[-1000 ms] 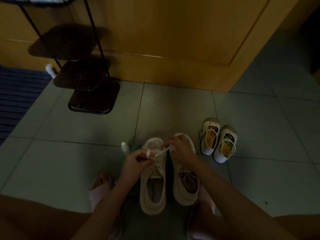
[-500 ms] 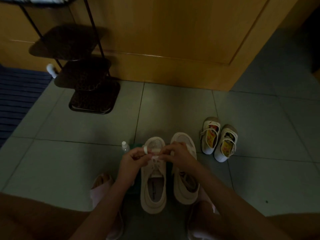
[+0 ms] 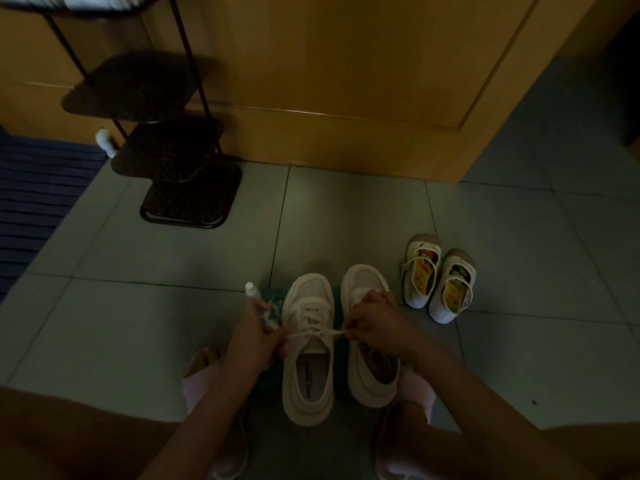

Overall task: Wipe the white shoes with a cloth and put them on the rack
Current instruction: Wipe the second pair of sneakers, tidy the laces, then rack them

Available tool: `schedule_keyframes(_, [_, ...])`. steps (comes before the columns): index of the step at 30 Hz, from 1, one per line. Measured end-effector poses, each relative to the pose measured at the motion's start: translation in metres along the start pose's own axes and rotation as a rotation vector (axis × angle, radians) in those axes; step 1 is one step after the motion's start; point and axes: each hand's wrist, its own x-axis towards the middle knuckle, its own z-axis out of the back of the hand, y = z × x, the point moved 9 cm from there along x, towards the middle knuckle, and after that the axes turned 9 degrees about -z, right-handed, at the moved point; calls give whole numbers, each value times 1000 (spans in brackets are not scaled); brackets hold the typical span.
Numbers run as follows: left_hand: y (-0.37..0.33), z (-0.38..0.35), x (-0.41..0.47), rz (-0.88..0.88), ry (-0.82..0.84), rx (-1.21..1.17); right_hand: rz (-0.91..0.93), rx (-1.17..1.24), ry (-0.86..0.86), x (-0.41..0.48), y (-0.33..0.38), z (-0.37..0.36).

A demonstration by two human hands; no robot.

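Observation:
Two white lace-up shoes stand side by side on the floor, toes pointing away: the left shoe [image 3: 308,358] and the right shoe [image 3: 372,375]. A green cloth [image 3: 273,299] lies under them. My left hand [image 3: 256,336] pinches one end of the left shoe's lace [image 3: 315,334]. My right hand [image 3: 375,323] pinches the other end, over the right shoe. The lace is stretched taut between them across the left shoe. The dark metal rack [image 3: 166,157] with tiered shelves stands at the upper left.
A small white-capped bottle [image 3: 252,292] sits beside my left hand. A pair of small strap shoes [image 3: 438,282] rests to the right. A wooden door [image 3: 346,64] is behind, a dark blue mat [image 3: 31,199] at the far left. My feet wear pink slippers [image 3: 197,386].
My hands, close together over the left shoe's laces half a second ago, have pulled apart sideways and toward me, drawing the lace tight.

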Motion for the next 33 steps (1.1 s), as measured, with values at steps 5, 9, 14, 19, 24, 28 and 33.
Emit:
schedule_keyframes(5, [-16,-18,1,-161,221,269,-17,99,15,0,10,-13])
schedule_keyframes(9, [-16,-25,-2,-202,335,361,-19,81,6,5,13,-19])
schedule_keyframes(14, [-18,-19,7,-288,320,453,-10,39,-46,3,14,-6])
schedule_keyframes(19, [-25,-18,7,-307,330,406,52,-101,-42,-1,20,-2])
schedule_keyframes(24, [-11,-17,6,-201,386,283,99,-224,-32,-4,23,-1])
schedule_keyframes(28, [-7,-7,9,-145,317,237,107,-218,-75,-4,22,1])
schedule_keyframes(33, [-22,-15,4,39,264,-310,65,3,11,-11,19,7])
